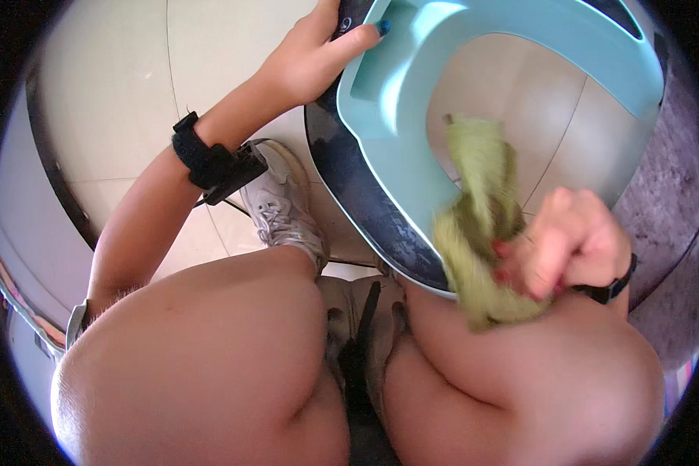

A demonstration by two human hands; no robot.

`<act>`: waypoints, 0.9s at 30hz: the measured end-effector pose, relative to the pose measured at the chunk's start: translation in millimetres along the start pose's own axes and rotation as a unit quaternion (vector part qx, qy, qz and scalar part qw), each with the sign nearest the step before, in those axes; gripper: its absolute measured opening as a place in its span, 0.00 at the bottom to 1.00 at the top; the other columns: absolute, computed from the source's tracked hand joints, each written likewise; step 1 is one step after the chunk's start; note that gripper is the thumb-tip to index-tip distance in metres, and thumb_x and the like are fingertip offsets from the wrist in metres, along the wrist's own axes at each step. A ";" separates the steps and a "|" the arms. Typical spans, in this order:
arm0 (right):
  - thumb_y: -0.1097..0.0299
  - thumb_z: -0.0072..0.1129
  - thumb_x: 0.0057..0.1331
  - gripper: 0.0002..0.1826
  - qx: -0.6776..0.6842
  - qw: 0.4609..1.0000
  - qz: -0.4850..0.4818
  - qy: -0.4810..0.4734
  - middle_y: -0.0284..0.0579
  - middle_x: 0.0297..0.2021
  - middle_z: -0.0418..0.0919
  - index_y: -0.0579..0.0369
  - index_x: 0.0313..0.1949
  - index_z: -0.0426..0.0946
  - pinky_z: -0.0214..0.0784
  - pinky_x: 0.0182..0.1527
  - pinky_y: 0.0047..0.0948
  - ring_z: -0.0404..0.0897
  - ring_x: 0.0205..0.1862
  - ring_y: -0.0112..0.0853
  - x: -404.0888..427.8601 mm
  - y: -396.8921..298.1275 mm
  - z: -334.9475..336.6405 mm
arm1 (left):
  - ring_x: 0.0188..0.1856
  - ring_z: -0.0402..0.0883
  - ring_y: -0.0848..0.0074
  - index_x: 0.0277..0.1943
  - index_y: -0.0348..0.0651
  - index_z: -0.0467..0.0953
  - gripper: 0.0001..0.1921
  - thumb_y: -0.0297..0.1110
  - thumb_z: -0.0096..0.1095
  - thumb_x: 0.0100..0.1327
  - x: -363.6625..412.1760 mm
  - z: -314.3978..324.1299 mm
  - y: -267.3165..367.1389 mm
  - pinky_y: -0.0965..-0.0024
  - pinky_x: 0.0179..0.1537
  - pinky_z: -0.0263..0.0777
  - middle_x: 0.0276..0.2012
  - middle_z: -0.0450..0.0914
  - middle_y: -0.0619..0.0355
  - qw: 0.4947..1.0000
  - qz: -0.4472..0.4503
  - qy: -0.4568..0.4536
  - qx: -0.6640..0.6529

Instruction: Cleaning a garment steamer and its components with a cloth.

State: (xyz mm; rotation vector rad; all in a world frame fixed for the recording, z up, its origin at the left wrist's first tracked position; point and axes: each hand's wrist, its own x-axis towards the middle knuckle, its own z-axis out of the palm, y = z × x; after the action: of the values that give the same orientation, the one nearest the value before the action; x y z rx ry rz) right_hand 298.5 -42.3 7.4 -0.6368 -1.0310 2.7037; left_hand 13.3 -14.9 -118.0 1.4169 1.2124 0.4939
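Observation:
A light blue plastic piece with a large oval opening (393,169) and a black outer rim stands tilted before me at the upper right. My left hand (320,61) grips its upper left edge, the thumb over the blue inner side and the other fingers hidden or out of frame. In my right hand (559,250), blurred by motion, is a yellow-green cloth (483,175), bunched at the fingers and hanging across the lower part of the opening. Whether the cloth touches the plastic cannot be told.
My shoe (282,198) rests on the tiled floor (116,116), left of the blue piece. A greyish-purple textile surface (667,180) lies at the right. A pale curved object with a dark edge (26,192) stands at the far left. My bare legs fill the lower view.

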 end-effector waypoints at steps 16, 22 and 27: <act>0.81 0.52 0.58 0.06 -0.530 0.818 -0.208 0.079 0.49 0.30 0.77 0.60 0.36 0.72 0.69 0.34 0.34 0.78 0.32 0.44 131.7 19.8 -4.8 | 0.58 0.72 0.50 0.69 0.31 0.44 0.43 0.52 0.54 0.62 30.6 -19.8 15.6 0.62 0.60 0.62 0.55 0.69 0.27 0.996 0.034 -0.077 0.043; 0.83 0.52 0.55 0.07 -0.465 0.876 -0.129 0.013 0.48 0.27 0.77 0.61 0.34 0.73 0.67 0.32 0.33 0.78 0.30 0.43 123.0 8.4 -5.6 | 0.59 0.70 0.52 0.69 0.30 0.42 0.47 0.55 0.57 0.60 28.5 -19.8 13.3 0.63 0.61 0.61 0.56 0.68 0.30 0.996 0.027 -0.085 0.014; 0.83 0.52 0.53 0.05 -0.373 0.924 -0.063 -0.054 0.47 0.25 0.76 0.61 0.30 0.73 0.67 0.31 0.34 0.77 0.29 0.43 100.0 -3.5 3.1 | 0.60 0.69 0.55 0.69 0.31 0.41 0.47 0.54 0.57 0.60 29.9 -17.1 14.8 0.63 0.62 0.60 0.57 0.67 0.31 0.996 0.023 -0.086 0.001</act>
State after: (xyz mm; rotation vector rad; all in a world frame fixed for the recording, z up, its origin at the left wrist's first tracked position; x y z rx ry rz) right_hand 207.9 -10.4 -20.9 -0.4899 -2.0756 2.1928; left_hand 15.9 21.7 -110.1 1.4597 1.0452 0.3935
